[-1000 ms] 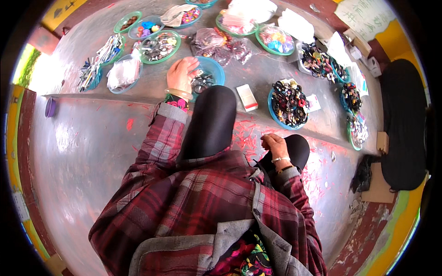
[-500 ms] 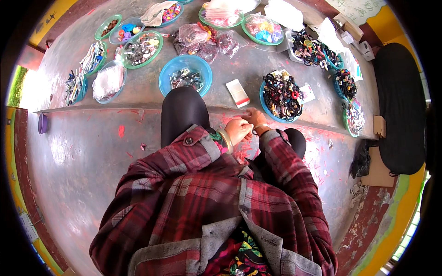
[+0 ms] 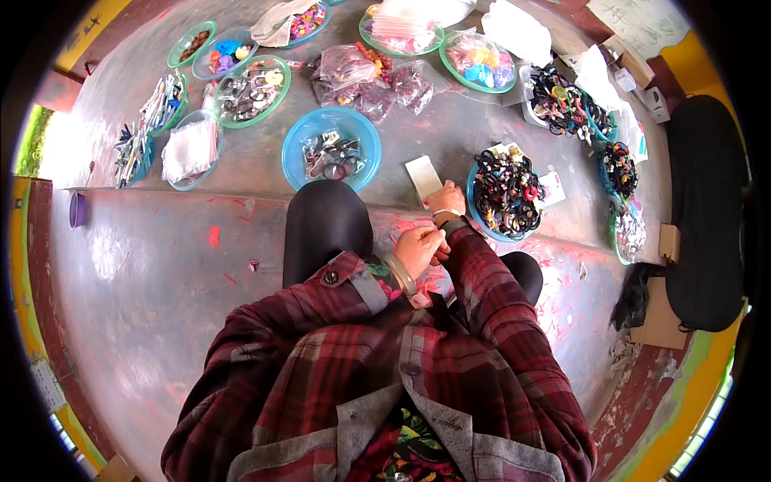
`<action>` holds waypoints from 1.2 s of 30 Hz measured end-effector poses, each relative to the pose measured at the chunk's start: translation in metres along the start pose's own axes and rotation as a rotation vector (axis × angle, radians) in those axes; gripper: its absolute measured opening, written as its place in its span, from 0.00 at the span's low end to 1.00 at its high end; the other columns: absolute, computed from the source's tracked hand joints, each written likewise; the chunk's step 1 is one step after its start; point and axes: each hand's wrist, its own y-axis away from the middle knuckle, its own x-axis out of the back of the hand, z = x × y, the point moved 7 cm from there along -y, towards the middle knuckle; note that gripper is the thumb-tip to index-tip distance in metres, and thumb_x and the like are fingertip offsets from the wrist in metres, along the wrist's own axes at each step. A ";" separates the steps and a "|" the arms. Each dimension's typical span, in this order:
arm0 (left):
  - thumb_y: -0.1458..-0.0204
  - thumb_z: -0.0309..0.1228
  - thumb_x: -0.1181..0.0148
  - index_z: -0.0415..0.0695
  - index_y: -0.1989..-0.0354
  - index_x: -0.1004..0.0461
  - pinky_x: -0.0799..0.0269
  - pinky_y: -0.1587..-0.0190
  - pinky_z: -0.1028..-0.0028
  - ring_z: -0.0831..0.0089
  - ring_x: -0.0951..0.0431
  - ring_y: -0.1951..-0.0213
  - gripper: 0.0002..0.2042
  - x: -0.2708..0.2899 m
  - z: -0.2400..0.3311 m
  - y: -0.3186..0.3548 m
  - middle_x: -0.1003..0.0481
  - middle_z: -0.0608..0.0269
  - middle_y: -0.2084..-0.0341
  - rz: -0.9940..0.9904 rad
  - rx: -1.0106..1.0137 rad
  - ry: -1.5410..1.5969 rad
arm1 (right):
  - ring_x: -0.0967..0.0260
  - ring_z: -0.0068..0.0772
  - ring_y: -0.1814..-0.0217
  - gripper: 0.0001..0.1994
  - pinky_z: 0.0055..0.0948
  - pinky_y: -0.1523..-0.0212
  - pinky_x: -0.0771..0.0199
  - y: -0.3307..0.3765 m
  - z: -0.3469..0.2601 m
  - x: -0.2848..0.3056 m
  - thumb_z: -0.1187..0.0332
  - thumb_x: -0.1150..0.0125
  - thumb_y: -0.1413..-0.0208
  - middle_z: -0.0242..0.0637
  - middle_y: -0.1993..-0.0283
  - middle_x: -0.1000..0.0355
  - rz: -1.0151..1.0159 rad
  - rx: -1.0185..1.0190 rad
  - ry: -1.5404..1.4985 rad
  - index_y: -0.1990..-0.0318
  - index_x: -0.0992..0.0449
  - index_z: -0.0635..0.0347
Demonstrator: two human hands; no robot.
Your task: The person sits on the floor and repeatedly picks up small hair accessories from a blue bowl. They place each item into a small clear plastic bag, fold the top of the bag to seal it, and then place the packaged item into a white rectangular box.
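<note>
Right hand (image 3: 446, 198) now hides one end of a white box (image 3: 421, 174) beside a blue bowl (image 3: 487, 226); left hand (image 3: 419, 247) curls, both grips unclear.

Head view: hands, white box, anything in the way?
Left hand by right sleeve, grip unclear. Right hand beside heaped bowl. White box partly hidden by right hand.

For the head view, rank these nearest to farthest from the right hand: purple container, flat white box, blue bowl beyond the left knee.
1. Flat white box, partly hidden behind the right hand.
2. Blue bowl, farther left, beyond the left knee.
3. Purple container, at the far left.
</note>
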 end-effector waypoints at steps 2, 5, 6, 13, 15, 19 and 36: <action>0.47 0.34 0.54 0.38 0.71 0.31 0.32 0.75 0.79 0.75 0.27 0.76 0.11 -0.002 -0.003 -0.001 0.27 0.59 0.77 -0.018 0.006 -0.015 | 0.33 0.45 0.58 0.18 0.35 0.56 0.33 -0.007 0.006 -0.009 0.61 0.39 0.67 0.47 0.64 0.30 0.043 0.016 -0.026 0.67 0.30 0.61; 0.47 0.34 0.54 0.38 0.71 0.31 0.32 0.75 0.79 0.75 0.27 0.76 0.11 -0.003 -0.001 -0.004 0.27 0.59 0.77 -0.015 -0.015 -0.050 | 0.31 0.46 0.62 0.16 0.35 0.59 0.32 -0.014 0.008 -0.018 0.63 0.40 0.68 0.46 0.69 0.29 0.064 0.055 -0.012 0.70 0.29 0.61; 0.48 0.34 0.54 0.38 0.71 0.31 0.32 0.75 0.80 0.75 0.27 0.76 0.11 -0.003 -0.002 -0.003 0.27 0.60 0.77 -0.013 -0.002 -0.055 | 0.31 0.46 0.64 0.14 0.36 0.60 0.32 -0.015 0.008 -0.020 0.64 0.41 0.68 0.45 0.71 0.29 0.063 0.070 0.002 0.71 0.29 0.61; 0.49 0.34 0.53 0.38 0.73 0.31 0.34 0.78 0.81 0.76 0.28 0.78 0.11 -0.002 0.007 -0.002 0.28 0.61 0.78 0.046 -0.048 -0.030 | 0.31 0.37 0.74 0.17 0.32 0.69 0.32 -0.008 0.016 -0.019 0.63 0.35 0.73 0.42 0.75 0.29 -0.052 0.033 -0.486 0.73 0.31 0.61; 0.49 0.34 0.53 0.38 0.73 0.31 0.36 0.78 0.81 0.77 0.29 0.79 0.11 0.006 0.005 -0.008 0.29 0.62 0.79 0.101 -0.123 -0.030 | 0.32 0.31 0.77 0.15 0.25 0.73 0.31 0.002 0.020 -0.013 0.65 0.34 0.69 0.37 0.76 0.30 -0.136 -0.062 -0.709 0.74 0.31 0.61; 0.51 0.34 0.47 0.39 0.66 0.33 0.36 0.70 0.82 0.80 0.32 0.73 0.11 0.038 0.010 -0.019 0.30 0.62 0.72 0.418 -0.464 -0.144 | 0.35 0.24 0.82 0.06 0.21 0.82 0.36 0.041 0.019 0.027 0.73 0.41 0.56 0.31 0.80 0.34 -0.310 -0.165 -1.300 0.75 0.34 0.59; 0.51 0.27 0.46 0.36 0.62 0.29 0.31 0.60 0.73 0.72 0.25 0.66 0.10 -0.027 -0.016 0.029 0.26 0.60 0.67 -0.302 -0.059 0.223 | 0.44 0.13 0.77 0.09 0.16 0.76 0.42 0.171 0.076 0.129 0.65 0.40 0.53 0.23 0.78 0.37 -0.083 0.172 -1.336 0.73 0.31 0.60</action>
